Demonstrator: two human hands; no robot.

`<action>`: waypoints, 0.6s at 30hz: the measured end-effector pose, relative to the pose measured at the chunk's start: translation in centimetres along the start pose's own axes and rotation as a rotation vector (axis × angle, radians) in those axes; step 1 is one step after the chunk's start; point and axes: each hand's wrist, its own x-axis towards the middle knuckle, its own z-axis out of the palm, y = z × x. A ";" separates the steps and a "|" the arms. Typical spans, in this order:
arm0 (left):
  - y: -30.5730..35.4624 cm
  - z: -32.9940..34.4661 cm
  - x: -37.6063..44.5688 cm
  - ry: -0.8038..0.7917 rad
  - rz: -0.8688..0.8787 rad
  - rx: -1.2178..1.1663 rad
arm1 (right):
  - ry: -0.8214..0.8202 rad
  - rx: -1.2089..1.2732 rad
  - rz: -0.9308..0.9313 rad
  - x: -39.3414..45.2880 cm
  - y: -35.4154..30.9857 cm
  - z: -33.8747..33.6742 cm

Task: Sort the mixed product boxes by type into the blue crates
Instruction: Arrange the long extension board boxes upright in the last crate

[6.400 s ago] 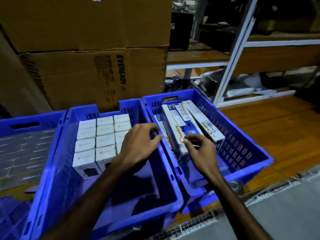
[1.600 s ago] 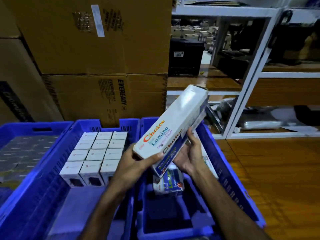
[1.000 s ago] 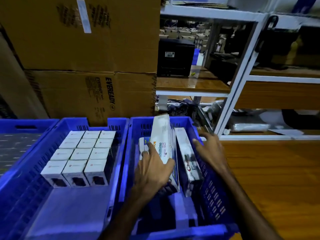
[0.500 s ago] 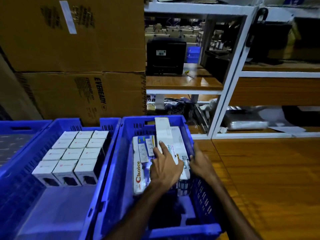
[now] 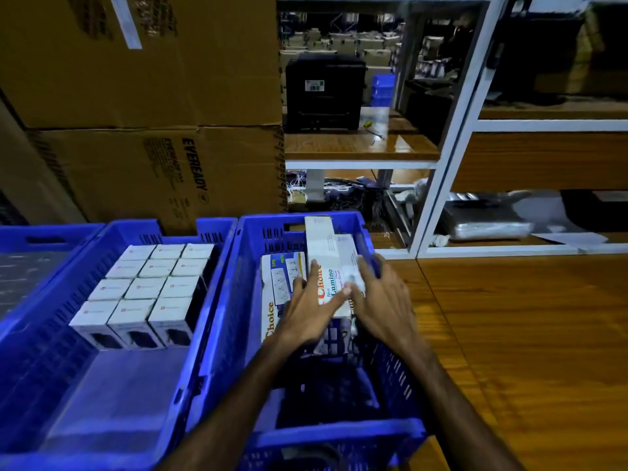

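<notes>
In the right crate [image 5: 234, 300]: long white boxes [image 5: 323, 253] stacked toward its far end. Left hand [image 5: 309, 314] flat on the top box, fingers straight and slightly spread. Right hand [image 5: 380, 300] against the stack's right side, fingers straight, together. Left of that crate: middle crate [image 5: 112, 232] holding small white boxes [image 5: 149, 287] in rows.
</notes>
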 end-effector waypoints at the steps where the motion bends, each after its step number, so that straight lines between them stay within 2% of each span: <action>1: -0.8 -0.4 0.3 0.002 0.027 -0.132 | 0.016 -0.003 -0.068 -0.3 -0.6 0.0; 3: -2.2 -0.9 1.1 0.027 -0.011 -0.423 | -0.042 0.000 -0.129 -0.9 -1.9 0.1; 5: -3.9 -1.1 2.5 0.044 -0.148 -0.693 | -0.115 -0.063 -0.120 -1.7 -3.0 0.8; 6: -4.9 -1.0 3.4 0.067 -0.218 -0.746 | -0.134 -0.114 -0.112 -1.9 -3.5 1.1; 7: -6.0 -0.9 4.3 0.108 -0.278 -0.707 | -0.145 -0.162 -0.103 -2.1 -3.9 1.3; 10: -7.4 -0.9 4.5 0.220 -0.418 -0.394 | -0.154 -0.224 -0.075 -2.0 -4.6 1.5; 13: -9.0 0.2 4.5 0.182 -0.570 -0.276 | -0.148 -0.253 -0.042 -2.0 -5.0 1.7; 16: -12.4 2.0 6.5 0.109 -0.618 -0.308 | -0.161 -0.228 0.020 -2.1 -5.2 1.7; 18: -11.7 1.4 5.9 0.078 -0.642 -0.395 | -0.188 -0.203 0.056 -2.2 -5.3 1.5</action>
